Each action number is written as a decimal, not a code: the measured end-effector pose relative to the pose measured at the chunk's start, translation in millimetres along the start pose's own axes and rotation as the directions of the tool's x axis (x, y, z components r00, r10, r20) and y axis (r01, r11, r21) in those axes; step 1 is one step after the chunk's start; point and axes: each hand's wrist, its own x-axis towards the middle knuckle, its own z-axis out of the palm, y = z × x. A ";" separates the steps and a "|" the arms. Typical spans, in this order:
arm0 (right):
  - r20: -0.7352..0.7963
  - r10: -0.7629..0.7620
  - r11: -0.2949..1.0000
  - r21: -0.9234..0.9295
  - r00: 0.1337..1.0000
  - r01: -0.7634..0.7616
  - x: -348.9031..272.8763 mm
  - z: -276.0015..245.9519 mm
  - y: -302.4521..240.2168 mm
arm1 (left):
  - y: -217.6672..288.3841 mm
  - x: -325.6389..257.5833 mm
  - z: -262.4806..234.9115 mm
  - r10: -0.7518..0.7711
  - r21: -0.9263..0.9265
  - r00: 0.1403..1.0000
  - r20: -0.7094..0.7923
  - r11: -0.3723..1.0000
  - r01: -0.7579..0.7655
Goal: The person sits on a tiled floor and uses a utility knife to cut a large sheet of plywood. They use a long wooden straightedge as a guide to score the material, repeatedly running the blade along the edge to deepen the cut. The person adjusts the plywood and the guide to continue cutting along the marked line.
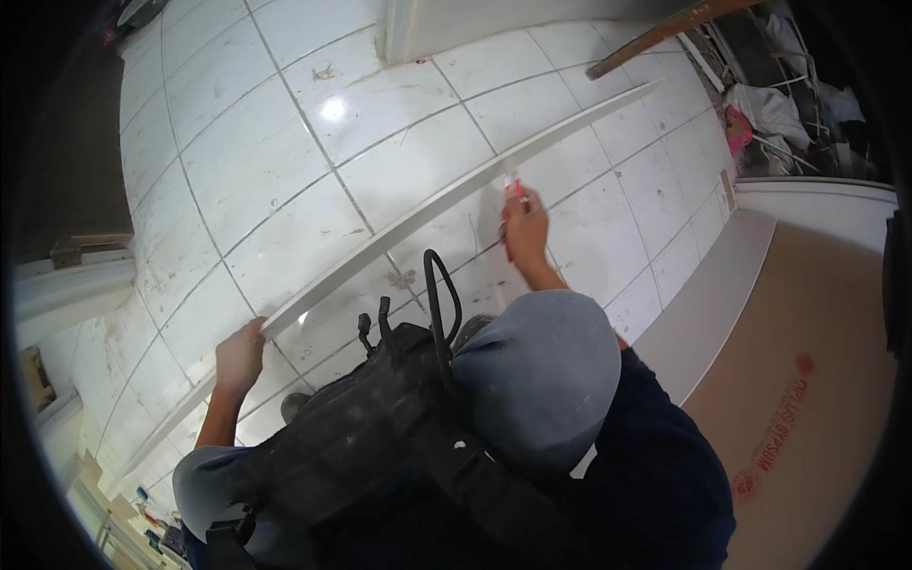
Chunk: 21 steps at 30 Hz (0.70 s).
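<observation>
A long, narrow white strip (446,198) stretches slantwise over the tiled floor, from the lower left to the upper right. My left hand (240,359) is closed around its nearer part, fingers wrapped over the edge. In my right hand (527,231) is a red utility knife (513,185), its front end up against the strip near the middle. That end is blurred, so I cannot tell whether a blade is out. My knees in grey-blue trousers are bent beside the strip.
A large brown board (807,380) with red print leans at the right, beside a grey panel (708,304). A wooden post (665,40) stands at the far right, near white bags and debris (774,114). A black bag (351,427) hangs in front of my body.
</observation>
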 end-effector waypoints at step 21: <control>0.067 -0.054 0.827 -0.556 0.996 0.082 27.3 -2.6 8.6 | -82.3 -73.4 8.8 -0.212 0.182 0.968 0.136 0.966 0.186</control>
